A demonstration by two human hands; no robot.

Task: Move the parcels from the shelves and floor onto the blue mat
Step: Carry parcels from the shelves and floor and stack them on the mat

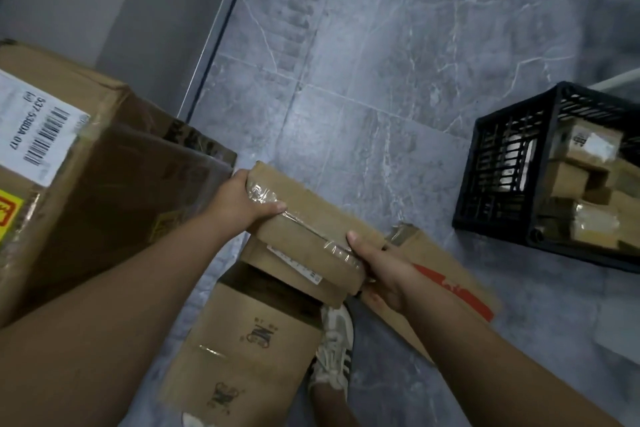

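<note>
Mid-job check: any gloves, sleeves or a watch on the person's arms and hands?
None visible. The left hand and right hand are bare, no gloves or rings; left forearm and right forearm are uncovered to the frame's edge, no sleeve or watch.

Big parcel (104, 177) (left) partly off-frame

Brown cardboard parcels (304, 229) (one red-striped (446, 284)), black lattice crate (502, 184), grey white-veined marble floor (398, 62).

Beyond fingertips (278, 207): bare grey floor (363, 80), open.
Left of them: large carton (86, 156), close.
Right: black crate (519, 184), apart.
Below: stacked boxes (249, 340).
</note>
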